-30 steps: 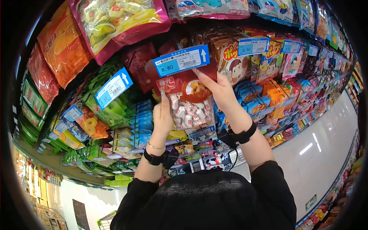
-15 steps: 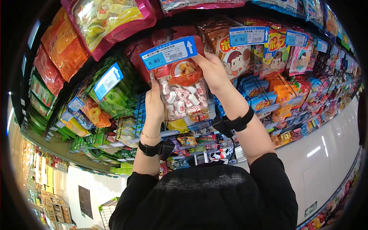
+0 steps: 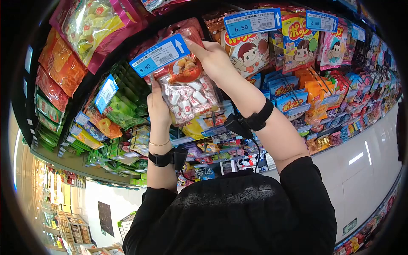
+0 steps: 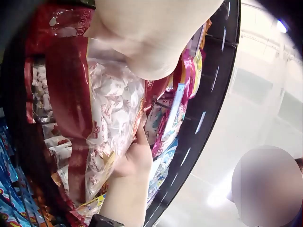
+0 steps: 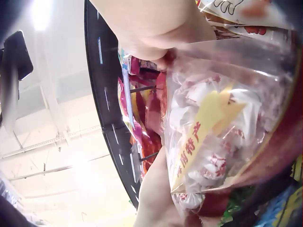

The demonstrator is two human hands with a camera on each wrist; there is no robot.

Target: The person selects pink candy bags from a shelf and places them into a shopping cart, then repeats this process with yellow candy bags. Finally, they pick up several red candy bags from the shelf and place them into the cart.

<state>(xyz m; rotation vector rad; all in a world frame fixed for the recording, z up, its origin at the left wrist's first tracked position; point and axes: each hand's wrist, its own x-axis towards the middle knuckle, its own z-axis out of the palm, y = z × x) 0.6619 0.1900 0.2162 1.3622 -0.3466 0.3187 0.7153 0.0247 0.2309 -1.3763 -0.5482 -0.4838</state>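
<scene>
In the head view a red candy bag (image 3: 189, 95) with a clear lower part full of white wrapped sweets hangs behind a blue 8.80 price tag (image 3: 160, 55). The left hand (image 3: 158, 106) grips the bag's left edge, thumb up near the tag's lower corner. At the upper right edge the right hand (image 3: 212, 59) pinches the bag beside the tag. The left wrist view shows the bag (image 4: 111, 109) from the side between both hands. Its clear face (image 5: 213, 127) fills much of the right wrist view; the fingertips behind it are largely hidden.
Lollipop bags (image 3: 247, 53) hang to the right under 6.50 tags. A large pink-edged bag (image 3: 95, 25) sits at the upper left, with green bags (image 3: 123, 111) below it. Shelf rows curve rightward beside a pale floor (image 3: 352, 170). Part of a cart (image 3: 126, 223) stands lower left.
The view has shifted, so the bag, its tag and both hands sit further left and the lollipop bags look larger. Both hands remain on the bag, which now leans more.
</scene>
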